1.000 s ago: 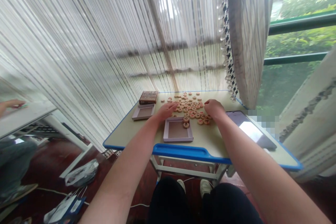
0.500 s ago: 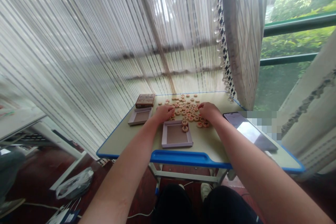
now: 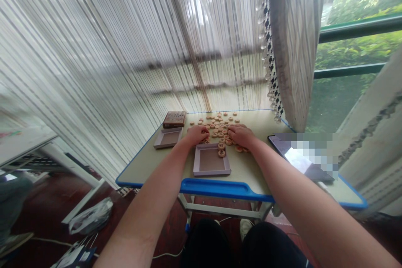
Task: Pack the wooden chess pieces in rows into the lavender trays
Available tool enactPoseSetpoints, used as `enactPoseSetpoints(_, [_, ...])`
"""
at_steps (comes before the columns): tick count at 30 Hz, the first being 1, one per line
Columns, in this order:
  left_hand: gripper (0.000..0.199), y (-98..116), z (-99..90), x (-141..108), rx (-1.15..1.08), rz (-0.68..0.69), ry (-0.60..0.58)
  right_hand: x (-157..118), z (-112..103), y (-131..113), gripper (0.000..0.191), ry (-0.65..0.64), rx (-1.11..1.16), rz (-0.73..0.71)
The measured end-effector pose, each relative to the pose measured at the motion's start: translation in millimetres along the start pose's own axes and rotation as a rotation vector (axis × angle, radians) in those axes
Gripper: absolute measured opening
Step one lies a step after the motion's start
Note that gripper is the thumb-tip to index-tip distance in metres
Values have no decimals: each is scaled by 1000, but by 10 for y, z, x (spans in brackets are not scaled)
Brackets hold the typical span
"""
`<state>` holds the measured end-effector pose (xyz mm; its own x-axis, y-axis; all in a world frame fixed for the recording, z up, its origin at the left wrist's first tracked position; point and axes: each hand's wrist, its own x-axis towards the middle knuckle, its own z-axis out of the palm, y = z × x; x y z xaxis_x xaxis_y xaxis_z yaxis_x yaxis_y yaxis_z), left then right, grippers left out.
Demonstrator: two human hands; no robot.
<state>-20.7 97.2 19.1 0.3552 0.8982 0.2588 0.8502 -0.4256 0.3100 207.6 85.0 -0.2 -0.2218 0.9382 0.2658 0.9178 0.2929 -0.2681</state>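
Beyond the left hand (image 3: 197,135) and the right hand (image 3: 241,135), a full-height string curtain (image 3: 125,50) is noted as the largest item. Below both hands, a pale surface (image 3: 141,163) edged in blue is observed. To the right of the right hand, a dark-framed flat screen device (image 3: 295,157) is laid near that side. Just nearer the person than the left hand, and extending toward the right hand, a shallow tray (image 3: 212,162) is placed; a second tray (image 3: 169,139) is set to the left of the left hand, with a printed box (image 3: 174,119) just beyond it. The left hand is found with fingers curled down over pieces beside the near tray; whether any is gripped cannot be told. The right hand is laid with fingers extended over the other side of the cluster; its undersides are hidden, so a hold can be neither confirmed nor excluded. The round pieces (image 3: 215,135), the smallest items, are spread between and beyond the two hands, with some partly covered by each. Two are seen at the near tray's far right corner, between the hands. Marked, wood-like discs are presented; they are judged light, stiff, hardly fragile, and liable to slide or roll on edge. Hold is best taken across the rim, between thumb and finger.
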Motion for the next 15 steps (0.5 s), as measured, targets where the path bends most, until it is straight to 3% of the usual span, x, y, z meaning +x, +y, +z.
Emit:
enactPoseSetpoints(10, [21, -29, 62, 27, -161, 90, 82, -27, -28, -41, 34, 44, -19, 57])
enactPoseSetpoints(15, [27, -44, 43, 37, -138, 167, 93, -25, 9, -160, 38, 68, 36, -82])
